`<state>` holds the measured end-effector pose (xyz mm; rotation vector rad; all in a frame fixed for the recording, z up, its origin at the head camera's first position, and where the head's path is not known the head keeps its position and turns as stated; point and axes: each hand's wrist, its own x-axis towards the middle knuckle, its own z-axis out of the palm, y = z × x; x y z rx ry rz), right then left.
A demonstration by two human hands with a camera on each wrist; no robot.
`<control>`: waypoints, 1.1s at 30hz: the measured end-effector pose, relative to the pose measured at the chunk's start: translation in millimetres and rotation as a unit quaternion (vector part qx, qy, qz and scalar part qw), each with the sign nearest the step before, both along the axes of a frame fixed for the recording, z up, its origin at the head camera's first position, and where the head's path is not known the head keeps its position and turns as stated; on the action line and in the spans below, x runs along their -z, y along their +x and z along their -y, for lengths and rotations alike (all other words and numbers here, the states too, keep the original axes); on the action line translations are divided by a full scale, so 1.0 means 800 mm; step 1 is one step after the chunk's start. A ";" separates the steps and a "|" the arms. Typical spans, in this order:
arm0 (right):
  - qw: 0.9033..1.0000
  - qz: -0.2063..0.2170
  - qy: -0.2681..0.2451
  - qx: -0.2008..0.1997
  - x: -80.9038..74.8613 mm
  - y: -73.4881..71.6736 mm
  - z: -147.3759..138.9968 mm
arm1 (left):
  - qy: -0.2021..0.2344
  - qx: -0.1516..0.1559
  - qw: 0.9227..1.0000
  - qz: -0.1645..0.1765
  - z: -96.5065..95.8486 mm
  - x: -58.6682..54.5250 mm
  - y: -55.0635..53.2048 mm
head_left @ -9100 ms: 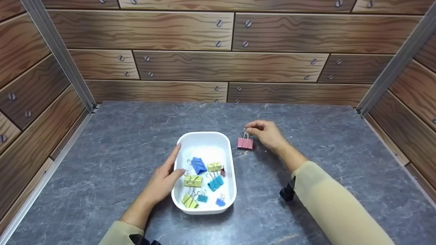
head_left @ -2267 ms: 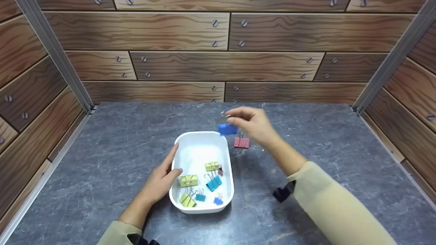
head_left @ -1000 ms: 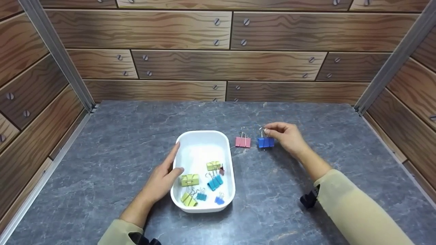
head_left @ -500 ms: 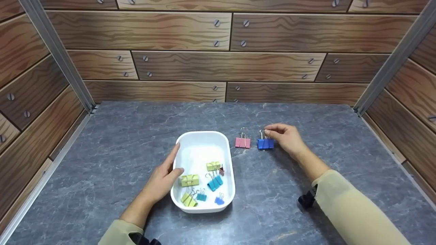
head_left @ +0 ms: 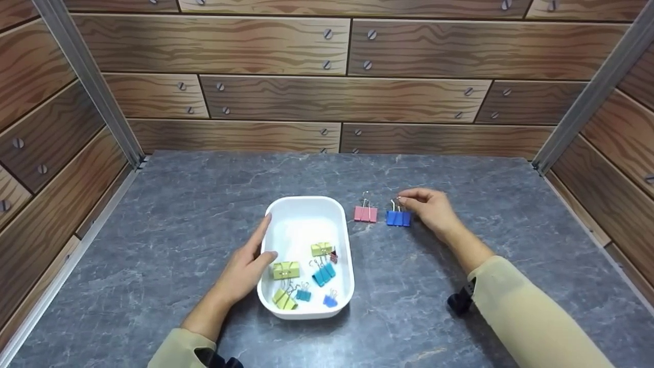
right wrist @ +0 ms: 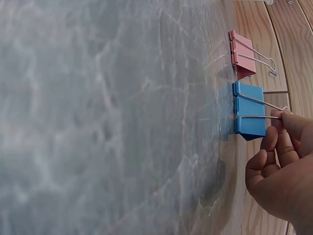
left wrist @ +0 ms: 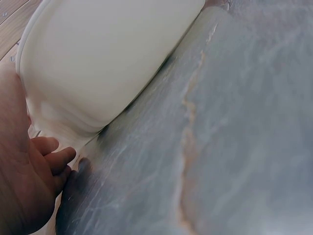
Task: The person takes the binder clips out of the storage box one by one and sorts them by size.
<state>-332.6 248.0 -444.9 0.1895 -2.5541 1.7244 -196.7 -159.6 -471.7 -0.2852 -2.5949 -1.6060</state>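
Note:
My right hand [head_left: 431, 209] pinches a wire handle of a blue binder clip [head_left: 398, 219], which stands on the tabletop with its handles up. The right wrist view shows thumb and finger on one wire of that clip [right wrist: 250, 108], the other fingers curled below. Just left of it stands a pink binder clip [head_left: 366, 214], a narrow gap between them. My left hand [head_left: 244, 271] holds the left rim of a white tray [head_left: 306, 201], thumb over the rim. Seen from the left wrist, the remaining fingers [left wrist: 61, 159] hang loosely curled beside the tray's outer wall.
Inside the tray lie several binder clips: green ones [head_left: 286, 270], a large teal one [head_left: 323, 275], a small teal one [head_left: 303, 295], a small blue one [head_left: 330, 301] and a small dark-red one [head_left: 333, 256]. Wood-patterned walls [head_left: 271, 97] enclose the marbled grey table [head_left: 204, 189].
The large blue clip came out of the tray and was set down right of the pink clip, which my right hand let go earlier. Lately that hand has lowered slightly; the left has stayed put.

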 end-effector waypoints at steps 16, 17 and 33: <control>1.000 0.026 0.014 0.002 -0.001 -0.001 -0.004 | 0.003 0.002 1.000 0.007 0.000 0.000 0.000; 1.000 0.026 0.014 0.002 -0.001 -0.001 -0.005 | 0.003 0.002 1.000 0.006 0.000 0.000 0.000; 0.990 -0.131 0.038 0.027 -0.028 0.008 0.017 | 0.010 0.012 1.000 -0.011 0.002 0.000 -0.001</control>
